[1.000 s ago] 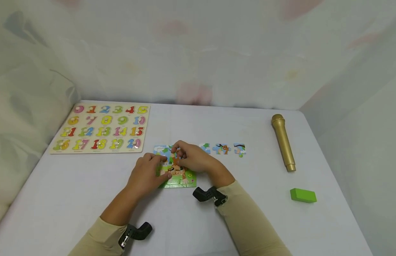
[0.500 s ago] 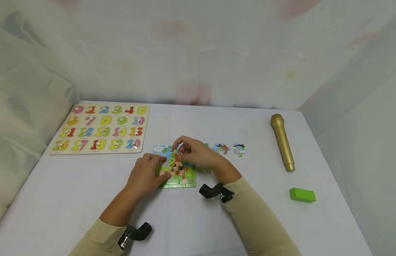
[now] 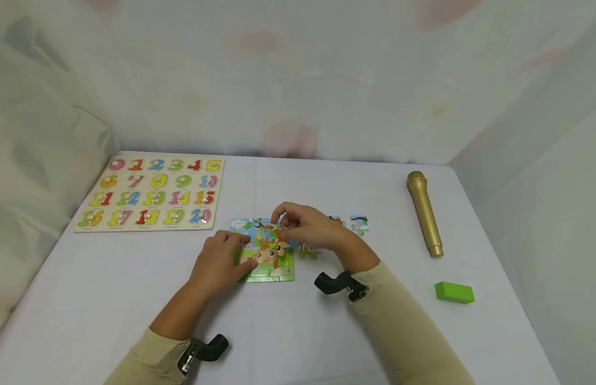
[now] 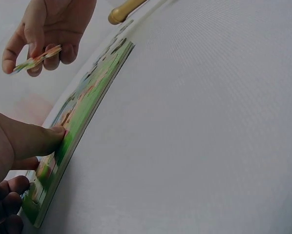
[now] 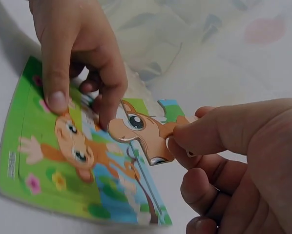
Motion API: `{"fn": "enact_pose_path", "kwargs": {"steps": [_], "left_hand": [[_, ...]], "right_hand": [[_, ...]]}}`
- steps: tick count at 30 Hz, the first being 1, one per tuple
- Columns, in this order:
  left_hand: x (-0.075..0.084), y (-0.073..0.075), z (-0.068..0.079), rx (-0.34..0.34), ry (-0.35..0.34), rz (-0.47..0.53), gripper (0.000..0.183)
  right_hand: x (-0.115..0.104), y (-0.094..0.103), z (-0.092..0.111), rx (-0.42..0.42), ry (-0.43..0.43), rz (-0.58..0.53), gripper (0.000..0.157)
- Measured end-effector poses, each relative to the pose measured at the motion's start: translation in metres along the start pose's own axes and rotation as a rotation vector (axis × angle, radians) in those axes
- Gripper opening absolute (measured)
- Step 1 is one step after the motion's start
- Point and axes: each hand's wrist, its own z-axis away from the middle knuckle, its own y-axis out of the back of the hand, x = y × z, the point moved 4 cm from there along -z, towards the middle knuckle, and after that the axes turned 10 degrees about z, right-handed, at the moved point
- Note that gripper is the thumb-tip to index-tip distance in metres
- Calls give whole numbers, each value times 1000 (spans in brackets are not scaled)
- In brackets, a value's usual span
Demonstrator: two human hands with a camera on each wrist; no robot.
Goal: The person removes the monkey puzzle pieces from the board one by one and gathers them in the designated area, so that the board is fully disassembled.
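On the white table (image 3: pixel 278 331), seen from the head, lay the puzzle board (image 3: pixel 266 275), with the person's left hand (image 3: pixel 219 262) at its left side. The thumb and pointing finger of that hand were spread apart and rested on it. The right hand (image 3: pixel 313 227) was over the board's right side with a narrow pinch. Loose pieces (image 3: pixel 359 222) lay to the right, and a gold microphone (image 3: pixel 426 216) and a green block (image 3: pixel 454 293) lay well apart.

From the left wrist, the puzzle piece (image 4: pixel 36 61) showed almost edge-on between the right thumb and fingers, up in the air and not touching the board. It looked thin and flat. The left thumb lay on the board's top face.

From the right wrist, the piece showed part of a monkey's face, with knobs sticking out. The right thumb and fingers pinched it at one side and left most of it bare. It was likely very light and stiff, and maybe a bit slick on its picture side. The knobs might get hurt if bent, so the wide edges seemed the best place to hold. The board looked light too and might slide, so a soft press near its rim seemed enough.
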Motion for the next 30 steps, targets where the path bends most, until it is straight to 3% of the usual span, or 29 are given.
{"fn": "enact_pose_path", "kwargs": {"steps": [7,19,30], "left_hand": [[-1,1,0,-9,18,0,58],[-2,-3,-2,-12,3,2,60],[-4,-3,0,-8,16,-3,59]], "right_hand": [[18,5,12,30,-43,-33,34],[43,22,46,104,-159,86,33],[59,33,73,144,-195,112,30]]}}
